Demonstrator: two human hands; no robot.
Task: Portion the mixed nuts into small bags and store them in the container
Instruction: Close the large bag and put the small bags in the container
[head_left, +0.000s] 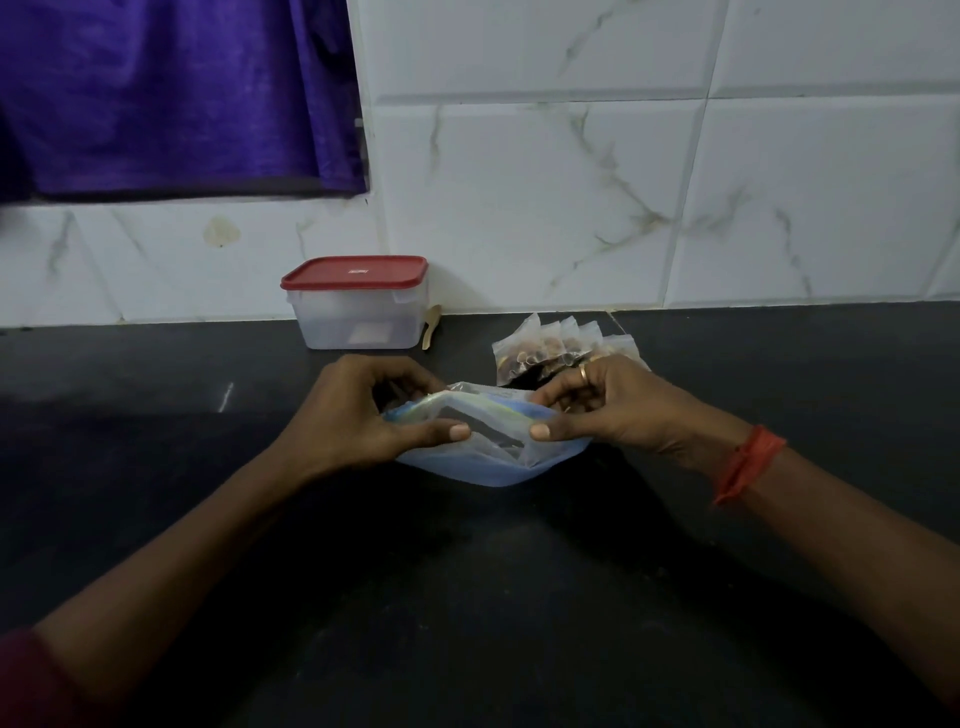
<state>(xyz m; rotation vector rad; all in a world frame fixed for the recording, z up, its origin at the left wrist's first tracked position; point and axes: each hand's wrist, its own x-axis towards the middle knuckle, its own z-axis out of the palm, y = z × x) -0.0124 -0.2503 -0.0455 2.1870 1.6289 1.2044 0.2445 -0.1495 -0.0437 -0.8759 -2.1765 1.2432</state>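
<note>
A large clear zip bag (488, 457) with a blue lower edge lies at the middle of the dark counter. My left hand (358, 410) pinches its left side and my right hand (608, 405) pinches its right side, thumbs on the near face, with the mouth held apart. Several small clear bags filled with mixed nuts (550, 348) lean in a row just behind my right hand. A clear plastic container (358, 317) with a red lid, shut, stands against the wall behind my left hand.
A small wooden spoon (431, 325) leans at the wall to the right of the container. The black counter (467, 597) meets a white marble-tiled wall. A purple cloth (171, 93) hangs at the upper left.
</note>
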